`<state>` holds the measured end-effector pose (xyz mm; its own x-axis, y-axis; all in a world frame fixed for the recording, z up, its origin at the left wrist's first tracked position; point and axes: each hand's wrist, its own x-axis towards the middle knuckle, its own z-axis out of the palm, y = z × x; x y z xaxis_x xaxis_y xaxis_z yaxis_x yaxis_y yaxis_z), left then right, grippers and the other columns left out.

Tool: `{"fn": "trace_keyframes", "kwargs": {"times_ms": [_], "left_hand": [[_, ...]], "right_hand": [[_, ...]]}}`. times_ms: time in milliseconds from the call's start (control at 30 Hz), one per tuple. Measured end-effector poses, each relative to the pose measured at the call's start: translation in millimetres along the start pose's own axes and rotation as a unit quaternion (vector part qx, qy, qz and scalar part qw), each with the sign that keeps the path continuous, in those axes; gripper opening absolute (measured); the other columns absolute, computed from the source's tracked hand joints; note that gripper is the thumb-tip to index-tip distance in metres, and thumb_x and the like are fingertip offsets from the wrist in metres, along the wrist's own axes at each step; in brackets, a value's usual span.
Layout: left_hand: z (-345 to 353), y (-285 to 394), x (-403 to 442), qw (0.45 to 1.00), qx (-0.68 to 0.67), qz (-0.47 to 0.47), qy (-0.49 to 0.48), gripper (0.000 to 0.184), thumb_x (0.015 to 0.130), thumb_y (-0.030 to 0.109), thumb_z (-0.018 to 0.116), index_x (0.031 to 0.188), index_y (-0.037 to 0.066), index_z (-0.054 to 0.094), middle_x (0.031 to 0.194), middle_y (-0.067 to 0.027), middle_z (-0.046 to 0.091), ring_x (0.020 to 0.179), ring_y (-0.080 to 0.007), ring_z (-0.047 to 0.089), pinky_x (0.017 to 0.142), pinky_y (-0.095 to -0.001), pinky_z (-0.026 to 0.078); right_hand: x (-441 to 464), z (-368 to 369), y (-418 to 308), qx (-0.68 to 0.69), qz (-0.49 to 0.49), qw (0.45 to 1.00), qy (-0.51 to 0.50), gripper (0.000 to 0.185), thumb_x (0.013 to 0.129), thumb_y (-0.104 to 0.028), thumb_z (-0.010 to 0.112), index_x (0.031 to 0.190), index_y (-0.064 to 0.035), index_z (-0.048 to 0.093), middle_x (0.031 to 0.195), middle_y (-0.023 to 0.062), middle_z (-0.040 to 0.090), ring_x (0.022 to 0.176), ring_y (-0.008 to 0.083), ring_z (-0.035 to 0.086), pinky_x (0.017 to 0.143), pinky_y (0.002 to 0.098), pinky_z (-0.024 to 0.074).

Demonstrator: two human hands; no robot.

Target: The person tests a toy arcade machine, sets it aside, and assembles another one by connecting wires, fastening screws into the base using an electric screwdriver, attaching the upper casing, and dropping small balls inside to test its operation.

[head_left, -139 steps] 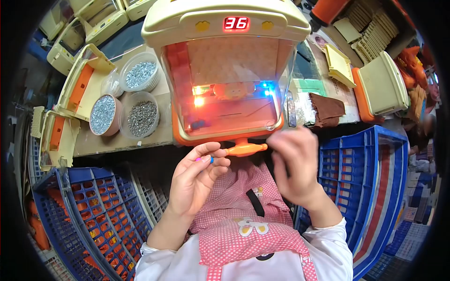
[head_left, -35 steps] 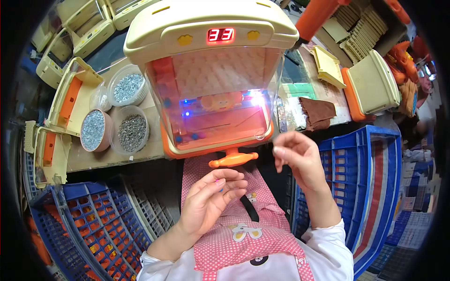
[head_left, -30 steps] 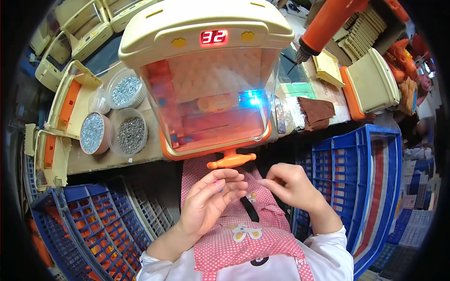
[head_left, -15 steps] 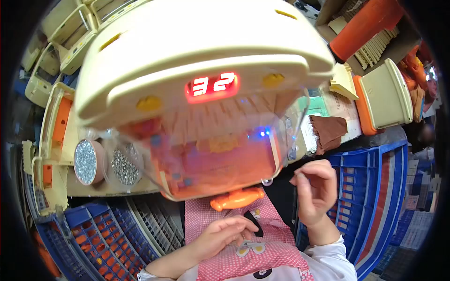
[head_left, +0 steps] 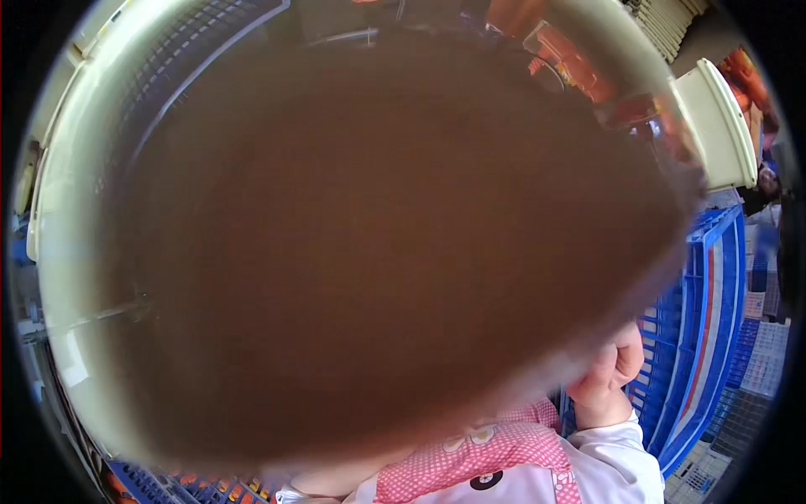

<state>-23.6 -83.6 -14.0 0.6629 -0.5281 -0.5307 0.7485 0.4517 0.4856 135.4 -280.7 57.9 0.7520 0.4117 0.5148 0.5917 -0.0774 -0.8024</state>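
A large cream plastic housing (head_left: 71, 244) fills most of the view, very close to the camera. Its broad brown, glossy face (head_left: 395, 252) is blurred and carries reflections near the top. My right hand (head_left: 617, 365) shows at the lower right, beside the housing's edge. Its visible fingers are curled, the rest are covered, and what they hold, if anything, cannot be seen. My left hand is hidden behind the housing; only part of the left forearm (head_left: 357, 479) shows below. I wear a pink dotted apron (head_left: 478, 454) over white sleeves.
A blue plastic crate (head_left: 697, 336) stands at my right. Another blue crate (head_left: 159, 483) with orange parts in it peeks out at the lower left. A cream panel (head_left: 714, 126) is at the upper right. Stacked crates (head_left: 756, 361) lie beyond, at the far right.
The cream housing has come up close to the camera, its lit red display no longer in view. It now covers my left hand, the apron's upper part and the worktop. My right hand is lower and partly covered.
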Motion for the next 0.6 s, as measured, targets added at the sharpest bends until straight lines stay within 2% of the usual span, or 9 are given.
{"fn": "trace_keyframes", "kwargs": {"times_ms": [33, 133, 200, 333, 400, 433, 467, 533, 600], "left_hand": [[-4.6, -20.3, -2.8, 0.987, -0.136, 0.067, -0.046, 0.036, 0.108, 0.014, 0.043, 0.139, -0.002, 0.050, 0.132, -0.0174, 0.058, 0.117, -0.0246, 0.063, 0.101, -0.0368, 0.052], [7.6, -10.8, -8.9, 0.987, -0.146, 0.065, -0.027, 0.035, 0.107, 0.014, 0.045, 0.128, -0.012, 0.053, 0.122, -0.0222, 0.062, 0.117, -0.0283, 0.062, 0.099, -0.0386, 0.050], [10.4, -9.1, -12.5, 0.987, -0.141, 0.068, -0.021, 0.035, 0.107, 0.015, 0.045, 0.128, -0.012, 0.053, 0.122, -0.0223, 0.062, 0.116, -0.0280, 0.062, 0.099, -0.0384, 0.050], [14.4, -8.3, -17.3, 0.987, -0.138, 0.086, -0.006, 0.036, 0.107, 0.016, 0.044, 0.127, -0.012, 0.055, 0.123, -0.0218, 0.063, 0.113, -0.0273, 0.064, 0.100, -0.0387, 0.050], [17.2, -6.6, -17.8, 0.985, -0.140, 0.103, 0.002, 0.035, 0.107, 0.016, 0.044, 0.127, -0.012, 0.055, 0.122, -0.0214, 0.063, 0.111, -0.0267, 0.065, 0.097, -0.0377, 0.051], [18.4, -5.4, -17.8, 0.982, -0.144, 0.118, 0.011, 0.035, 0.107, 0.016, 0.045, 0.126, -0.011, 0.055, 0.122, -0.0209, 0.063, 0.109, -0.0261, 0.065, 0.095, -0.0368, 0.052], [19.3, -3.9, -18.1, 0.983, -0.142, 0.119, 0.010, 0.035, 0.107, 0.016, 0.045, 0.126, -0.011, 0.055, 0.122, -0.0209, 0.063, 0.109, -0.0261, 0.065, 0.095, -0.0368, 0.052], [20.9, -1.9, -20.1, 0.985, -0.139, 0.106, 0.001, 0.034, 0.106, 0.015, 0.046, 0.126, -0.011, 0.055, 0.121, -0.0202, 0.063, 0.105, -0.0251, 0.066, 0.089, -0.0349, 0.054], [24.6, -1.2, -21.9, 0.984, -0.137, 0.115, 0.001, 0.032, 0.106, 0.015, 0.046, 0.124, -0.010, 0.056, 0.121, -0.0201, 0.063, 0.104, -0.0246, 0.066, 0.086, -0.0343, 0.054]], "right_hand": [[-4.9, 2.1, -0.2, -0.002, -0.002, 1.000, 0.019, 0.018, 0.101, -0.014, 0.054, 0.092, -0.0005, 0.062, 0.073, 0.0091, 0.062, 0.062, 0.0214, 0.058, 0.058, 0.0339, 0.0518], [-12.5, 1.8, -3.8, -0.001, -0.003, 1.000, 0.016, 0.015, 0.098, -0.011, 0.055, 0.089, -0.0010, 0.062, 0.070, 0.0082, 0.062, 0.060, 0.0216, 0.058, 0.057, 0.0327, 0.0502], [-13.8, 3.6, -7.9, -0.020, 0.004, 1.000, -0.001, 0.029, 0.105, -0.022, 0.051, 0.084, -0.0028, 0.057, 0.069, 0.0058, 0.056, 0.059, 0.0154, 0.050, 0.053, 0.0279, 0.0460], [-17.1, 1.7, -10.1, -0.015, -0.012, 1.000, -0.006, 0.025, 0.102, -0.015, 0.053, 0.081, -0.0027, 0.058, 0.070, 0.0070, 0.058, 0.060, 0.0168, 0.052, 0.052, 0.0281, 0.0452], [-14.4, -0.6, -11.8, -0.039, -0.012, 0.998, -0.054, 0.012, 0.094, -0.003, 0.057, 0.082, -0.0020, 0.060, 0.071, 0.0087, 0.060, 0.061, 0.0183, 0.055, 0.054, 0.0285, 0.0446], [-11.4, 3.5, -13.0, -0.047, -0.005, 0.996, -0.076, 0.010, 0.083, 0.008, 0.061, 0.086, -0.0008, 0.061, 0.073, 0.0094, 0.061, 0.063, 0.0192, 0.056, 0.056, 0.0296, 0.0444], [-5.3, 14.6, -16.8, -0.070, -0.005, 0.995, -0.069, 0.019, 0.077, 0.010, 0.068, 0.091, -0.0016, 0.063, 0.078, 0.0088, 0.062, 0.066, 0.0198, 0.057, 0.058, 0.0304, 0.0443], [-6.9, 23.6, -15.0, -0.080, -0.016, 0.994, -0.078, 0.026, 0.075, 0.006, 0.076, 0.097, -0.0021, 0.065, 0.083, 0.0090, 0.062, 0.069, 0.0209, 0.059, 0.058, 0.0316, 0.0450], [-2.7, 28.0, -17.1, -0.143, -0.083, 0.981, -0.105, 0.032, 0.074, 0.001, 0.081, 0.102, -0.0021, 0.066, 0.085, 0.0094, 0.061, 0.070, 0.0219, 0.059, 0.058, 0.0326, 0.0458]]}}
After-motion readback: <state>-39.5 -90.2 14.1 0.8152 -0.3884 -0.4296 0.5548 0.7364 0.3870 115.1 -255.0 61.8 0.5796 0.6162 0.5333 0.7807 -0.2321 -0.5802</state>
